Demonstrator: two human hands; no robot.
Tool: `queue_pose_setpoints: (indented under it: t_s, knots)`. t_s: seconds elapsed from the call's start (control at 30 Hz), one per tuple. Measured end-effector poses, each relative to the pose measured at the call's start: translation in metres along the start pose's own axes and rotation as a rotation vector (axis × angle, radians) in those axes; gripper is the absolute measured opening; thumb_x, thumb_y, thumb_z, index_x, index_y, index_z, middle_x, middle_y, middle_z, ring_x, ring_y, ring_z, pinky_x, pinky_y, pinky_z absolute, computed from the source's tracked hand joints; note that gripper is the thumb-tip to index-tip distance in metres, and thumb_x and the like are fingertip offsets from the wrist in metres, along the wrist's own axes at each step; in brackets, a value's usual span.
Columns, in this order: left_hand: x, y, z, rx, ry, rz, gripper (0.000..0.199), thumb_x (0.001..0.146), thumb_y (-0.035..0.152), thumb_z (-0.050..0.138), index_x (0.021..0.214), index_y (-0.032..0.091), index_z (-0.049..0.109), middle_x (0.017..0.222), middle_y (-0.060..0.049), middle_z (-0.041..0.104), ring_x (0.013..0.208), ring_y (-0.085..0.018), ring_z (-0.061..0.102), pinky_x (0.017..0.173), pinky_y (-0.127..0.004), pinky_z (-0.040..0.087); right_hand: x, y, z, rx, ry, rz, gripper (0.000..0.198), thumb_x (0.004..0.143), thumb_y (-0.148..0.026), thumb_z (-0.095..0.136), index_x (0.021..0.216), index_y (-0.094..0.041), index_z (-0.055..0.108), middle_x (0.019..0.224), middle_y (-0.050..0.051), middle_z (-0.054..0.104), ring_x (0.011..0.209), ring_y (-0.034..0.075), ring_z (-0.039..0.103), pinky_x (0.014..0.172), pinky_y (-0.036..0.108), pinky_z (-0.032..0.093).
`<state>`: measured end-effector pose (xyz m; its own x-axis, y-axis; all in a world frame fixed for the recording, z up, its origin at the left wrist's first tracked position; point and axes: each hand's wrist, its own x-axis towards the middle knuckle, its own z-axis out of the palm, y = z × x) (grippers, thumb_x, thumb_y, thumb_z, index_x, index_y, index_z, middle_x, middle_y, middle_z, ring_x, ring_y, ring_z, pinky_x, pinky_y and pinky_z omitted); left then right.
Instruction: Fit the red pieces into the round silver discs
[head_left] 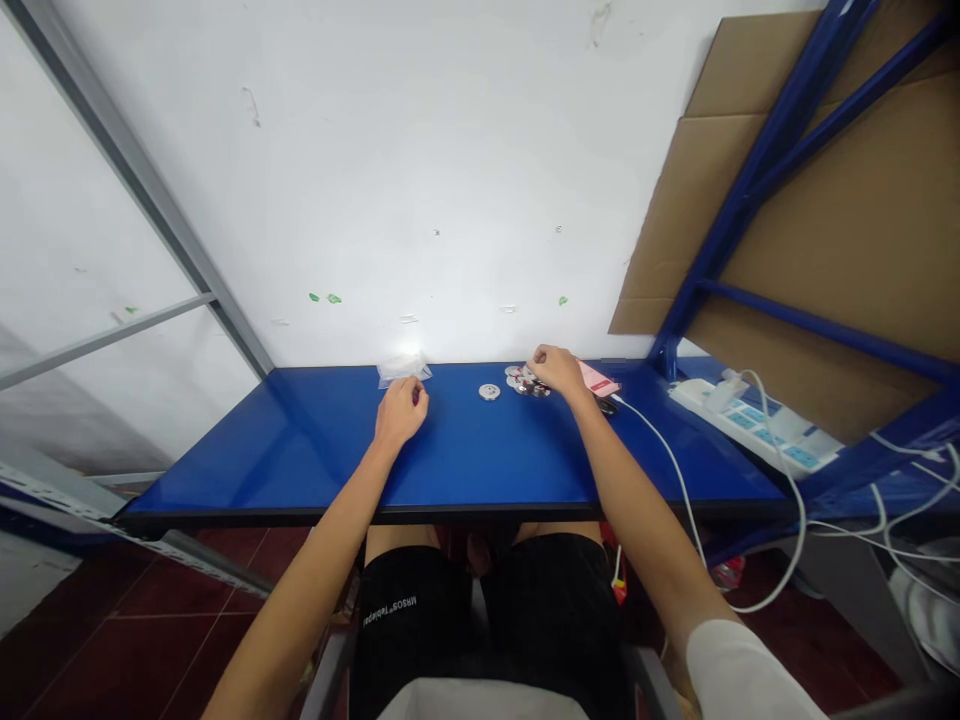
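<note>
My left hand (403,412) is closed near the back of the blue table, just in front of a clear plastic bag (396,372). A bit of something small and dark purple shows between its thumb and fingers, too small to name. My right hand (556,370) reaches to a small pile of round badges (527,384), white and red with some shiny metal sides. Its fingers are pinched together at the pile's right side, and whatever they hold is hidden. A single round white badge (489,392) with dark marks lies flat between my hands.
Beside my right wrist lie a pink-and-white flat card or packet (598,380) and a small black object (604,405) by a white cable (667,450). A white power strip (754,425) stands at right, near the blue metal frame (712,240). The white wall rises behind the blue table (300,440).
</note>
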<state>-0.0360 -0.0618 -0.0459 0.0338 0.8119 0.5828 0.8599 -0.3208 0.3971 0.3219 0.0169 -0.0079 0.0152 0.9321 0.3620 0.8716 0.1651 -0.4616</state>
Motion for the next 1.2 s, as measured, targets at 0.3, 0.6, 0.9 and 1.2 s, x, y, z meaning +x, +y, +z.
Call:
queue_pose_setpoints:
  t_s: [0.3,0.6,0.9,1.2]
  knots:
    - [0.005,-0.043,-0.007,0.074,-0.097,-0.017,0.017,0.091,0.020,0.059,0.094,0.023,0.076,0.096,-0.012,0.073,0.096,-0.029,0.064,0.090,-0.042,0.055,-0.004,-0.002,0.012,-0.150,0.114,-0.166,0.020,0.095,-0.023,0.062,0.108,-0.016,0.075,0.108,0.016,0.075,0.109,0.031,0.065,0.092,0.037,0.048]
    - [0.002,-0.034,0.009,0.124,-0.112,0.070,0.017,0.097,0.027,0.068,0.091,0.026,0.084,0.101,-0.012,0.071,0.103,-0.032,0.061,0.089,-0.043,0.057,-0.022,-0.045,0.047,-0.045,-0.244,-0.629,0.027,0.094,-0.034,0.079,0.119,-0.022,0.081,0.118,0.011,0.075,0.117,0.028,0.066,0.102,0.036,0.050]
    - [0.004,-0.022,0.004,0.102,0.045,0.075,0.022,0.101,0.027,0.061,0.101,0.027,0.083,0.108,-0.011,0.076,0.107,-0.031,0.066,0.094,-0.043,0.057,-0.016,-0.035,0.048,-0.007,-0.280,-0.565,0.020,0.099,-0.028,0.073,0.114,-0.026,0.086,0.114,0.008,0.080,0.099,0.024,0.074,0.089,0.030,0.052]
    - [0.003,-0.010,0.008,-0.137,-0.003,0.097,0.022,0.103,0.032,0.062,0.110,0.026,0.082,0.107,-0.007,0.082,0.093,-0.025,0.073,0.090,-0.039,0.057,-0.014,-0.041,0.061,-0.019,-0.172,-0.415,0.033,0.102,-0.021,0.063,0.130,-0.024,0.080,0.113,0.010,0.084,0.107,0.029,0.078,0.099,0.035,0.055]
